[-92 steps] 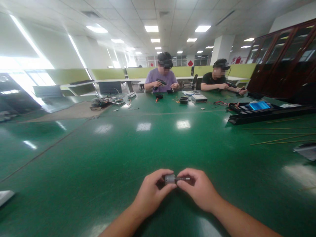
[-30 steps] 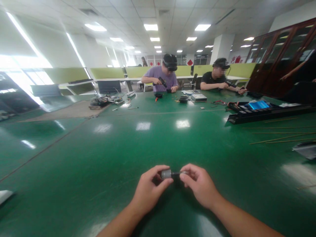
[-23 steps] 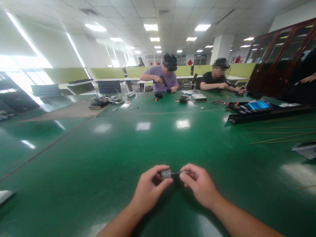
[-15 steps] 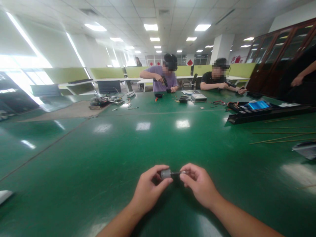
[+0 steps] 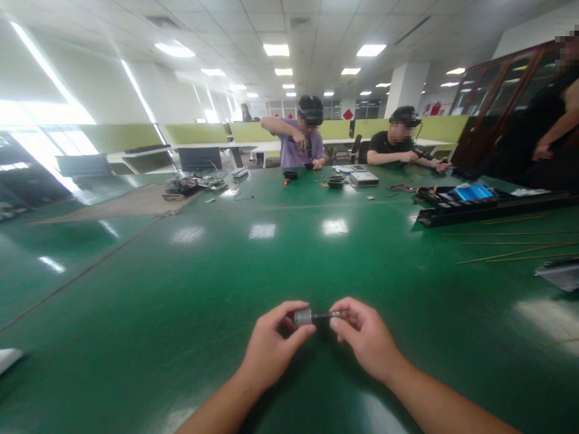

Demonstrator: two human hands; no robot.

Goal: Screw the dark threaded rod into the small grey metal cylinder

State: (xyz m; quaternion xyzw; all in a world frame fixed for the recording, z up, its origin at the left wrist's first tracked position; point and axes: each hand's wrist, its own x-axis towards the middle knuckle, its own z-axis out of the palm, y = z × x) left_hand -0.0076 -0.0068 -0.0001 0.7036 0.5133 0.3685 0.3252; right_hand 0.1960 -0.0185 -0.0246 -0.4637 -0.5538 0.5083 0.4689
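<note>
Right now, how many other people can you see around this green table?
3. One in a purple shirt sits at the far side, one in a black shirt sits beside them, and one in black stands at the right edge. A faint figure behind may be another.

Two bare forearms rise from the near edge of the view, with no sleeve, watch, band or glove showing on either one. The left hand and the right hand are bare as well, with no rings visible on the fingers that show. The nails look short and plain. Nothing else of the person's body or clothing is in view.
</note>
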